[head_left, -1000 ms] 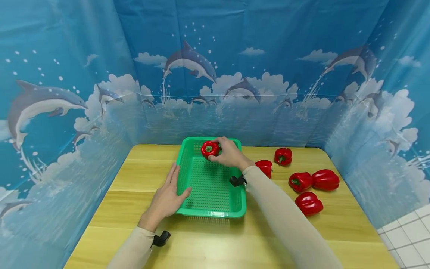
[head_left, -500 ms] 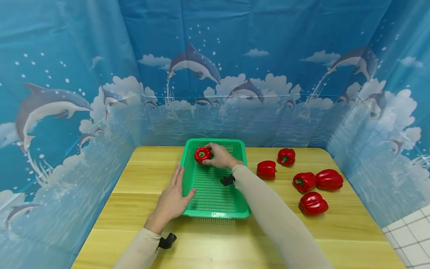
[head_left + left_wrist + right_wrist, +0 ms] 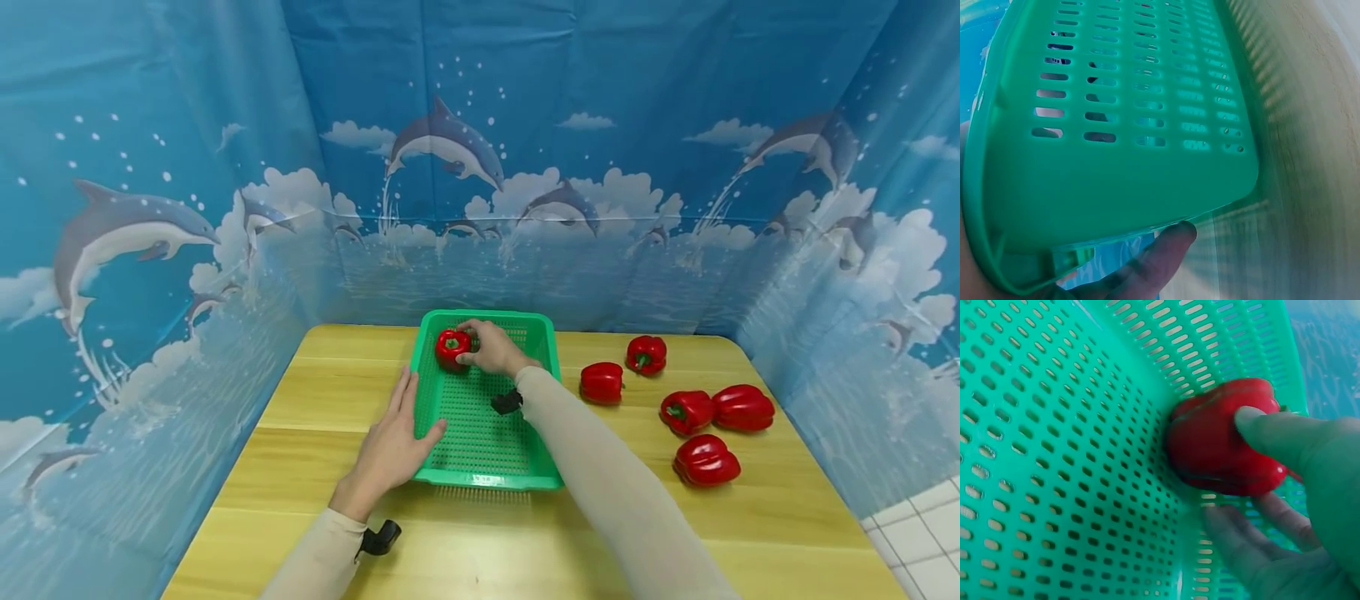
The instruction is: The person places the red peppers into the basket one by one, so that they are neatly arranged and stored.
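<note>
In the head view, a green perforated basket [image 3: 487, 481] stands on the table. My left hand [image 3: 390, 454] lies along its left side with straight fingers, the thumb reaching over the rim; a fingertip touches the outer wall in the left wrist view. Inside the far left corner, my right hand [image 3: 491, 348] holds a red bell pepper [image 3: 452, 352], its stem end up. The right wrist view shows the thumb [image 3: 1254, 422] pressed on the pepper and another finger under its side. The pepper sits against the basket's wall and low near the floor.
Right of the basket lie several red bell peppers, the nearest pepper [image 3: 602, 383] close to its rim and a front pepper [image 3: 707, 461] farther right. A blue dolphin curtain [image 3: 480, 275] stands behind the wooden table [image 3: 300, 467] and along both sides.
My right hand has carried the bell pepper leftward and down into the far left corner of the basket. My left hand stays at the basket's left side. The view has shifted slightly.
</note>
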`<action>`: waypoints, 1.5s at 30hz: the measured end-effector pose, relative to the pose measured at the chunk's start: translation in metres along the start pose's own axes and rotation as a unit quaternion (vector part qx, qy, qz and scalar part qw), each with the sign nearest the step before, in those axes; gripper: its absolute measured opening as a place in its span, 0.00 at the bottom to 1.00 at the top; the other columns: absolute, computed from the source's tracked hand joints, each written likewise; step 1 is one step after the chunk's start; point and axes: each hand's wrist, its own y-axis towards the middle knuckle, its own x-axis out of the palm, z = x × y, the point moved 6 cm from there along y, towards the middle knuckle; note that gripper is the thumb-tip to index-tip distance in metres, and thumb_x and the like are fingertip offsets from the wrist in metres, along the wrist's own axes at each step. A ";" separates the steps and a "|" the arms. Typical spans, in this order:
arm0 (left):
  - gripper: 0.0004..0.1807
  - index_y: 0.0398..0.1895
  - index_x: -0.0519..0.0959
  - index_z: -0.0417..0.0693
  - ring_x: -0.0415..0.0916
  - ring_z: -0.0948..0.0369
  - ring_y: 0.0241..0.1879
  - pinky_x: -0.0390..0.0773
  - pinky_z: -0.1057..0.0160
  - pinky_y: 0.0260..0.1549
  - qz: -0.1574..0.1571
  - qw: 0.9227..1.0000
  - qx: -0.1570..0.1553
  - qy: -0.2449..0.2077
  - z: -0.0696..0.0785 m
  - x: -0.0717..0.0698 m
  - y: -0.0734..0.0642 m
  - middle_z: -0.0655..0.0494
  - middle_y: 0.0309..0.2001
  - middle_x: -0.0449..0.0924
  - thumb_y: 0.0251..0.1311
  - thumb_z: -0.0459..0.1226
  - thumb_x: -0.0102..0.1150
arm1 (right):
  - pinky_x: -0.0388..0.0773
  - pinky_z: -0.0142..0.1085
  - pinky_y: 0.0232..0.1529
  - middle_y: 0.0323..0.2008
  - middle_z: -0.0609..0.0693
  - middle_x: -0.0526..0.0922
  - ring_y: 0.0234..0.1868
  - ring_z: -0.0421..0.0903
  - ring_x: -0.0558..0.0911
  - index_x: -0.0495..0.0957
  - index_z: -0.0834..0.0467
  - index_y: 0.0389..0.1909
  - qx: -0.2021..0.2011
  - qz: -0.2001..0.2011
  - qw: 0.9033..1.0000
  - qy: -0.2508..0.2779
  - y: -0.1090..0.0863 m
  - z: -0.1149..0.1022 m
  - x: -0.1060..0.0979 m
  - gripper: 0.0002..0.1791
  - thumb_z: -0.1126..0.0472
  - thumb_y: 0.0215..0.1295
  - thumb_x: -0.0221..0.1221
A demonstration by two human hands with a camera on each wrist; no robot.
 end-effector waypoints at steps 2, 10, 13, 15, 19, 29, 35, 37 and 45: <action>0.56 0.99 0.43 0.46 0.71 0.60 0.17 0.71 0.59 0.19 -0.002 1.000 0.000 -0.005 0.001 0.002 0.000 0.54 1.00 0.30 0.86 0.56 0.64 | 0.87 0.55 0.71 0.78 0.63 0.81 0.73 0.61 0.85 0.73 0.55 0.87 0.003 -0.005 1.000 -0.014 -0.006 0.001 -0.003 0.42 0.49 0.79 0.77; 0.58 1.00 0.42 0.47 0.93 0.41 0.41 0.89 0.43 0.34 0.007 1.000 -0.015 -0.014 0.001 -0.002 -0.001 0.46 1.00 0.34 0.84 0.60 0.64 | 0.85 0.62 0.76 0.84 0.68 0.72 0.76 0.67 0.84 0.68 0.57 0.90 0.010 -0.031 0.999 -0.019 -0.046 -0.022 -0.033 0.43 0.56 0.82 0.74; 0.59 1.00 0.42 0.47 0.88 0.30 0.67 0.91 0.30 0.54 0.008 1.000 -0.024 -0.014 0.000 -0.002 -0.004 0.42 0.99 0.36 0.83 0.61 0.64 | 0.87 0.61 0.74 0.85 0.67 0.71 0.75 0.67 0.86 0.68 0.56 0.90 0.002 -0.028 0.999 -0.018 -0.061 -0.023 -0.044 0.42 0.55 0.82 0.74; 0.60 1.00 0.41 0.48 0.84 0.27 0.73 0.89 0.27 0.60 0.007 0.999 -0.029 -0.014 0.000 0.000 -0.005 0.41 0.99 0.37 0.83 0.62 0.63 | 0.86 0.61 0.74 0.85 0.67 0.71 0.76 0.68 0.85 0.68 0.57 0.90 -0.006 -0.025 0.999 -0.019 -0.073 -0.022 -0.052 0.42 0.54 0.82 0.74; 0.60 1.00 0.42 0.48 0.83 0.28 0.74 0.90 0.27 0.59 0.012 0.999 -0.032 -0.007 0.000 0.001 -0.009 0.39 0.98 0.42 0.82 0.63 0.64 | 0.86 0.63 0.75 0.85 0.69 0.69 0.77 0.72 0.83 0.68 0.60 0.90 -0.027 -0.027 0.999 -0.003 -0.094 -0.018 -0.064 0.42 0.54 0.83 0.73; 0.60 1.00 0.42 0.47 0.80 0.28 0.77 0.85 0.24 0.66 0.019 0.999 -0.038 -0.004 0.000 0.005 -0.012 0.34 0.94 0.56 0.82 0.62 0.64 | 0.83 0.66 0.78 0.82 0.65 0.72 0.80 0.72 0.80 0.73 0.54 0.87 -0.043 0.014 0.998 0.032 -0.146 0.000 -0.095 0.37 0.56 0.83 0.73; 0.60 1.00 0.42 0.47 0.82 0.28 0.74 0.87 0.26 0.65 0.020 0.999 -0.042 -0.001 -0.002 0.002 -0.012 0.33 0.93 0.58 0.82 0.62 0.64 | 0.80 0.70 0.79 0.79 0.66 0.75 0.79 0.71 0.81 0.77 0.57 0.82 -0.038 0.053 0.997 0.034 -0.169 0.025 -0.110 0.32 0.53 0.85 0.72; 0.60 1.00 0.41 0.47 0.81 0.28 0.76 0.86 0.25 0.66 0.020 0.999 -0.043 -0.003 -0.002 0.002 -0.012 0.33 0.93 0.57 0.82 0.61 0.65 | 0.80 0.70 0.79 0.79 0.65 0.76 0.79 0.71 0.81 0.77 0.58 0.81 -0.033 0.069 0.997 0.026 -0.177 0.034 -0.114 0.32 0.53 0.84 0.72; 0.60 1.00 0.41 0.46 0.81 0.28 0.75 0.86 0.25 0.65 0.017 0.999 -0.038 -0.004 0.001 0.004 -0.014 0.32 0.93 0.57 0.83 0.61 0.64 | 0.74 0.72 0.83 0.82 0.62 0.77 0.83 0.70 0.75 0.78 0.58 0.81 -0.006 0.119 0.993 -0.016 -0.206 0.079 -0.126 0.35 0.53 0.81 0.76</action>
